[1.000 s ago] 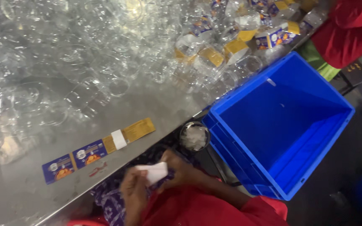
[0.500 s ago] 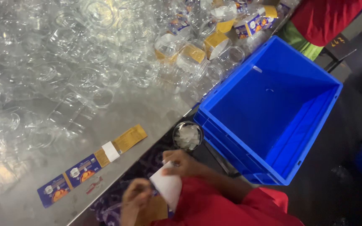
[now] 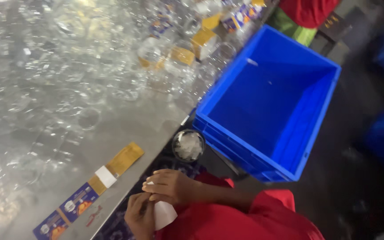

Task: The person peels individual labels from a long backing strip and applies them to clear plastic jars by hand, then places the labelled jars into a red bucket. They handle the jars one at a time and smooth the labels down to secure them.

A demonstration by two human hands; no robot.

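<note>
My right hand point(image 3: 170, 186) and my left hand point(image 3: 138, 217) meet at the bottom of the view, just off the edge of the metal table point(image 3: 156, 120). Between them is a small white paper piece point(image 3: 163, 214). My left hand grips it from below and my right hand's fingers close over its top. My red sleeve point(image 3: 245, 218) fills the lower middle. On the table near my hands lies a flat strip of labels point(image 3: 90, 191), gold at one end and blue at the other, with a white patch on it.
A large blue plastic crate point(image 3: 285, 133) with nothing in it stands to the right, below the table edge. A small round cup of clear bits point(image 3: 188, 146) sits beside it. Several clear plastic containers point(image 3: 45, 66) and yellow-blue packs point(image 3: 203, 42) cover the table. Another person in red point(image 3: 310, 11) is at the top.
The white piece, held up and spread half a second ago, is now lower and mostly covered by my right hand. The view has shifted, and the crate sits more central.
</note>
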